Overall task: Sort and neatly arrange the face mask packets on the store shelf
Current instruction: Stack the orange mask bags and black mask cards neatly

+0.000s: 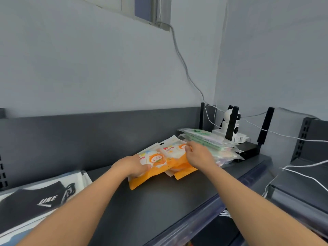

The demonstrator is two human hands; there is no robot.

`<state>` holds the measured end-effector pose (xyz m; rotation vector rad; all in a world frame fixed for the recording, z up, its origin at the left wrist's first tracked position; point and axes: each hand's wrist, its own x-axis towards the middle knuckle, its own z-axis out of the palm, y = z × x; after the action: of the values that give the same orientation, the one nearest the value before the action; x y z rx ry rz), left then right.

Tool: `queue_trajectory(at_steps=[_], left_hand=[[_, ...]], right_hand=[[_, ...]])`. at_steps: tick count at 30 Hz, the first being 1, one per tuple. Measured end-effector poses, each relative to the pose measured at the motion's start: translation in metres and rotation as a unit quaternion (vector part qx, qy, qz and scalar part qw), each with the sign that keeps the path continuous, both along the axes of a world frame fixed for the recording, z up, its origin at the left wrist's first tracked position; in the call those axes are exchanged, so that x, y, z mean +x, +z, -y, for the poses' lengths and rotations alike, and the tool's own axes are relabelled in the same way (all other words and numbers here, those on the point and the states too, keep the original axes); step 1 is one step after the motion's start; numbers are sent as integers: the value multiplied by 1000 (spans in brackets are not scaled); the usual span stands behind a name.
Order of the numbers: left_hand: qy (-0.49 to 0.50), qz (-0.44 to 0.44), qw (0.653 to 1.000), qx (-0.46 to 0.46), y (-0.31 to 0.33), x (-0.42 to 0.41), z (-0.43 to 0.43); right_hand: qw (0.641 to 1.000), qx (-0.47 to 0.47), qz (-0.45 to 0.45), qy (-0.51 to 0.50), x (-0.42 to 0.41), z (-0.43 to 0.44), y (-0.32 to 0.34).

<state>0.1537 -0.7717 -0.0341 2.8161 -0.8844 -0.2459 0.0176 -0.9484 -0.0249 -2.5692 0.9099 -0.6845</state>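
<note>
A small stack of orange-and-white face mask packets (159,166) lies on the dark grey shelf top (168,201), fanned out unevenly. My left hand (132,166) grips the left side of the nearest orange packet, thumb on top. My right hand (198,155) holds the right end of the stack, fingers curled over its far edge. Just to the right, touching the orange stack, sits a pile of clear green-and-white mask packets (211,142). At the far left lie black mask packets (35,201) in clear bags.
A black router (248,150) with upright antennas and a white security camera (230,123) stand in the back right corner, with white cables running up the wall and across to the right. A dark back panel (88,135) bounds the shelf. Another shelf unit (305,166) stands at right.
</note>
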Motion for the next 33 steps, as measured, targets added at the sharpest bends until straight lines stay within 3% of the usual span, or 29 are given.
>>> queue_trajectory(at_steps=[4, 6, 8, 11, 14, 22, 26, 29, 33], left_hand=[[-2, -65, 992, -110, -2, -4, 11], [-1, -152, 965, -214, -3, -5, 16], [10, -200, 942, -268, -1, -9, 23], [46, -198, 933, -296, -3, -12, 36], [106, -203, 910, -344, -7, -15, 43], [206, -273, 825, -451, -9, -13, 44], [233, -300, 781, -496, -7, -12, 44], [247, -304, 763, -514, -6, -10, 42], [240, -368, 730, -523, 0, -13, 34]], right_hand=[[997, -23, -72, -22, 10, 8, 0], [998, -4, -57, 0, 15, 9, -1], [996, 79, -8, 38, 20, 9, -3], [971, 219, 67, 68, 26, 12, 1], [954, 276, 108, 49, 27, 12, 9], [977, 195, -49, 71, 26, 21, 8], [951, 294, -41, 83, 28, 24, 4], [944, 312, -61, 84, 33, 26, 0], [913, 396, -32, 87, 37, 28, 6]])
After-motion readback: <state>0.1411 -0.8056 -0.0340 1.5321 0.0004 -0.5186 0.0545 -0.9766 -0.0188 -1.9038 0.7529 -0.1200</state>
